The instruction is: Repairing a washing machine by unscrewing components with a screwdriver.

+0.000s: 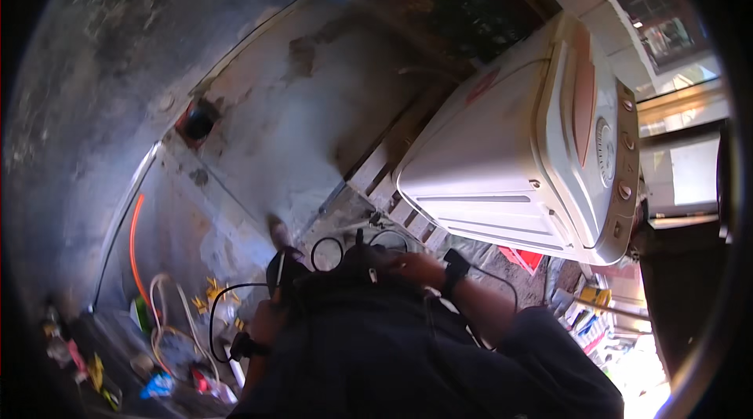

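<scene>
The concrete floor (pixel 274 137) extends ahead of the person and to the left. The washing machine (pixel 471 176), a white cabinet, stands ahead and to the right. Its long axis runs obliquely across the view: the base is at the left, beside a slatted wooden pallet (pixel 370 174), and the control panel (pixel 626 145) with its knobs is at the far right. A plain side panel faces the person. The right hand (pixel 421 268) is nearer to the cabinet; clear space separates the two.

Both hands are low, close to the dark clothing. The right hand is at the front of the body, its fingers bent beside a dark item (pixel 367 257). This item lies just left of the right hand, between the two hands; its long axis cannot be determined. Whether the right hand grips it cannot be determined. The left hand (pixel 268 321) is farther left and closer to the body, partly hidden; its state cannot be determined. A thin pale strip (pixel 280 270) shows just ahead of it.
</scene>
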Motion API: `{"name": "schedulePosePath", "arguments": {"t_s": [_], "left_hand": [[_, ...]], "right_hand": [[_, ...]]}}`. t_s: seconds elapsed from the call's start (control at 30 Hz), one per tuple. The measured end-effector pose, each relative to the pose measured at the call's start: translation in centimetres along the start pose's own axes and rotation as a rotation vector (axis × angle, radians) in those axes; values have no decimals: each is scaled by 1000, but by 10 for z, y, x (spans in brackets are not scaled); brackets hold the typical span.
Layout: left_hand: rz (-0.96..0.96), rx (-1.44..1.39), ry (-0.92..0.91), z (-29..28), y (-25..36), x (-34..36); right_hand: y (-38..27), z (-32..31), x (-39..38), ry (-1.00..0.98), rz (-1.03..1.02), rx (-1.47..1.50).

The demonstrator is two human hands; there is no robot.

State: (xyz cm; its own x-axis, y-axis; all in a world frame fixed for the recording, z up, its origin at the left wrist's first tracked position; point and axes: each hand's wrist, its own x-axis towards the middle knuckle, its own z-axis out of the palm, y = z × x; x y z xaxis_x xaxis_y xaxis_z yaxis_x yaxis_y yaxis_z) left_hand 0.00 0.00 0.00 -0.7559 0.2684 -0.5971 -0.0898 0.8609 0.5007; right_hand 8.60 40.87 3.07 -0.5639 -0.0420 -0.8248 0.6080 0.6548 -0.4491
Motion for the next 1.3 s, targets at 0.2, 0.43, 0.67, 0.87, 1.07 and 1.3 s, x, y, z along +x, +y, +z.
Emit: {"name": "schedulePosePath", "arguments": {"t_s": [0.2, 0.43, 0.67, 0.87, 1.07, 1.3], "left_hand": [[59, 2, -161, -86, -26, 43], [134, 110, -244, -150, -14, 122], [259, 214, -437, -195, 23, 227], [387, 178, -536, -242, 145, 306], [174, 170, -650, -284, 243, 368], [266, 125, -911, -314, 268, 482]], "right_hand": [[-82, 16, -6, 386, -89, 84], [-130, -6, 7, 392, 32, 360], [-134, -53, 57, 245, -87, 550], [-147, -103, 97, 264, -198, 488], [-166, -136, 109, 274, 27, 732], [-206, -130, 156, 462, 57, 836]]}}
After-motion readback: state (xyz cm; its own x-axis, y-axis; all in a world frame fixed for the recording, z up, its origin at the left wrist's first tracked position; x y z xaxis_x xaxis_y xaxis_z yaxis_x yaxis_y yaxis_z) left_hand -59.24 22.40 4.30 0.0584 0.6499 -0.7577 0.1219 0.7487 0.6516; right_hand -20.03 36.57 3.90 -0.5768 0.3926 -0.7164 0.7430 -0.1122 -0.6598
